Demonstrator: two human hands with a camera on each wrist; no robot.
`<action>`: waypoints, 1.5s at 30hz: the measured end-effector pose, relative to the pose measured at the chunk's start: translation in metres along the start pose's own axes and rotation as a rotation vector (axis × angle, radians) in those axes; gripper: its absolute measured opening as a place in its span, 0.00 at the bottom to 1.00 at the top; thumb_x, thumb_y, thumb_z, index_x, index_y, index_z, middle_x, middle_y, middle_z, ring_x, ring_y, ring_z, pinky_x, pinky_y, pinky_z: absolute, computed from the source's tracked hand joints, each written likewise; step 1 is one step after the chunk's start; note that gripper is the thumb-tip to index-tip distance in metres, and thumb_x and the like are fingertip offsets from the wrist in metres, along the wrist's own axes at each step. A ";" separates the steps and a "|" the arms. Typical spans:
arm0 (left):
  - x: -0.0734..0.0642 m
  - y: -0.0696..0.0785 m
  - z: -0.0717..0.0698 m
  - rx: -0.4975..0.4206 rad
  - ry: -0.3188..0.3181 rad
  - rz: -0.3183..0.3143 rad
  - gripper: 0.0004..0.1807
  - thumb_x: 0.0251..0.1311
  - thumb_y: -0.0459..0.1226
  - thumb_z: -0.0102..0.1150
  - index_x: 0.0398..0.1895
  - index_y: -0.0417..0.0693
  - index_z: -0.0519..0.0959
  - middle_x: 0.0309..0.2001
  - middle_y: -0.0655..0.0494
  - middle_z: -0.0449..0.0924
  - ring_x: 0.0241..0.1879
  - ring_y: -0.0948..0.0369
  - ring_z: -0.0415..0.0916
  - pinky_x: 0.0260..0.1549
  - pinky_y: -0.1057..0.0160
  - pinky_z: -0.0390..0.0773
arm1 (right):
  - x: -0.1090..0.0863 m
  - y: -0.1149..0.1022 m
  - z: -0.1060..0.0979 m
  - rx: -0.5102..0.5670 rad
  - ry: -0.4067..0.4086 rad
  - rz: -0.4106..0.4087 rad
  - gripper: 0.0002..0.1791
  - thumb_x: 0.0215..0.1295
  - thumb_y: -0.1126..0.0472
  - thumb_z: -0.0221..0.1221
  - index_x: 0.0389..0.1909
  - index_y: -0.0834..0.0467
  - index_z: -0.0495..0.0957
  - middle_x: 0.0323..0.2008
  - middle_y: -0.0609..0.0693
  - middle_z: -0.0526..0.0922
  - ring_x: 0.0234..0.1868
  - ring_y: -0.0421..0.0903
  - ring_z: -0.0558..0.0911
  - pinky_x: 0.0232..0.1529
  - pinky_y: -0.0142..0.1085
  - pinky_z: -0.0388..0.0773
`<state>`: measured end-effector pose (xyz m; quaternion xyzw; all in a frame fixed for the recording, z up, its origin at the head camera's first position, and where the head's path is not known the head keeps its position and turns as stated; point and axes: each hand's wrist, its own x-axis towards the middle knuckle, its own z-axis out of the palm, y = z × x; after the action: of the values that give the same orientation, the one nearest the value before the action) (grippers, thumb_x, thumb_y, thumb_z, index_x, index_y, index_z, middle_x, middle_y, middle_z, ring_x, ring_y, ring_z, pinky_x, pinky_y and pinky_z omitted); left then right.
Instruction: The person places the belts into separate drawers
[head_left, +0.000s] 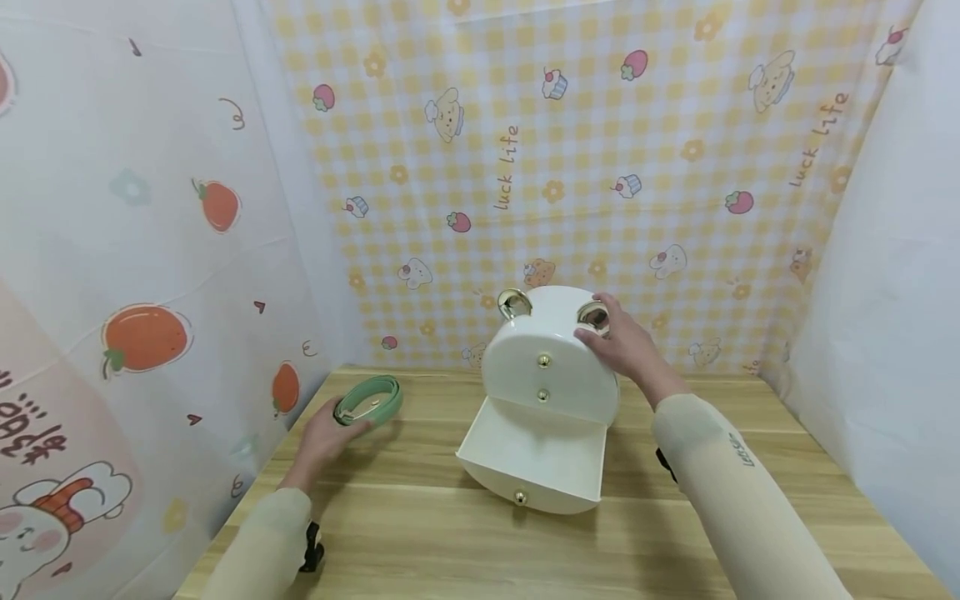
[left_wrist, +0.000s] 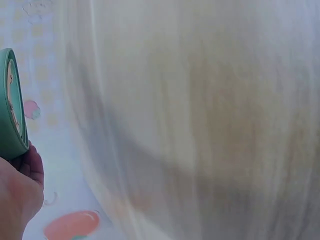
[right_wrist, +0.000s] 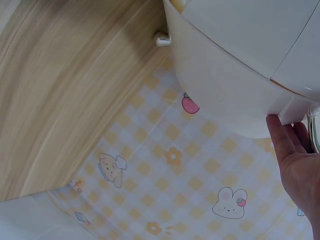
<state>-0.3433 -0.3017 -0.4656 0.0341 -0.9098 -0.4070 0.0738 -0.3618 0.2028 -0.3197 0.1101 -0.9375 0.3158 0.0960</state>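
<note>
My left hand (head_left: 325, 437) holds a coiled green belt (head_left: 388, 407) above the left side of the table. In the left wrist view the green belt (left_wrist: 15, 135) shows at the left edge, with curled fingers (left_wrist: 34, 162) under it. A white rounded box (head_left: 555, 364) with two gold ring-shaped ears is tilted, its front flap (head_left: 536, 454) hanging down. My right hand (head_left: 624, 340) grips this box at its right gold ear (head_left: 592, 315). The right wrist view shows the right hand (right_wrist: 300, 170) against the white box (right_wrist: 235, 95); the thumb is not clearly seen there.
The wooden table (head_left: 420, 533) extends below both hands. A yellow checked cloth (head_left: 570, 150) hangs behind it, and a white printed cloth (head_left: 180, 275) closes the left side. At the right hangs a plain white sheet (head_left: 900, 333).
</note>
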 end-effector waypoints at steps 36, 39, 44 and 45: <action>-0.013 0.072 0.020 -0.120 -0.182 0.253 0.46 0.50 0.48 0.76 0.70 0.45 0.64 0.59 0.43 0.74 0.56 0.47 0.72 0.55 0.44 0.70 | 0.000 -0.003 0.000 0.013 0.008 -0.003 0.43 0.71 0.44 0.56 0.77 0.55 0.46 0.58 0.71 0.73 0.53 0.66 0.78 0.55 0.61 0.72; -0.015 0.078 0.024 -0.133 -0.199 0.274 0.45 0.49 0.47 0.77 0.69 0.47 0.66 0.58 0.45 0.75 0.56 0.46 0.72 0.54 0.44 0.70 | 0.000 -0.003 0.000 0.011 0.009 -0.005 0.43 0.71 0.43 0.56 0.77 0.55 0.46 0.58 0.72 0.73 0.53 0.66 0.78 0.55 0.61 0.71; -0.018 0.088 0.032 -0.153 -0.230 0.310 0.44 0.47 0.45 0.78 0.68 0.49 0.68 0.55 0.48 0.76 0.54 0.48 0.73 0.53 0.48 0.71 | -0.001 -0.003 -0.001 0.014 0.011 -0.005 0.43 0.72 0.43 0.55 0.77 0.55 0.46 0.59 0.72 0.72 0.54 0.66 0.78 0.56 0.61 0.71; -0.019 0.090 0.034 -0.155 -0.239 0.316 0.44 0.47 0.45 0.78 0.68 0.49 0.68 0.55 0.49 0.76 0.53 0.49 0.74 0.53 0.49 0.71 | -0.002 -0.003 -0.001 0.016 0.010 -0.003 0.43 0.72 0.43 0.55 0.77 0.55 0.46 0.59 0.71 0.72 0.54 0.66 0.78 0.56 0.61 0.71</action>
<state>-0.3307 -0.2141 -0.4226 -0.1633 -0.8720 -0.4604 0.0309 -0.3593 0.2010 -0.3177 0.1107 -0.9343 0.3236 0.1001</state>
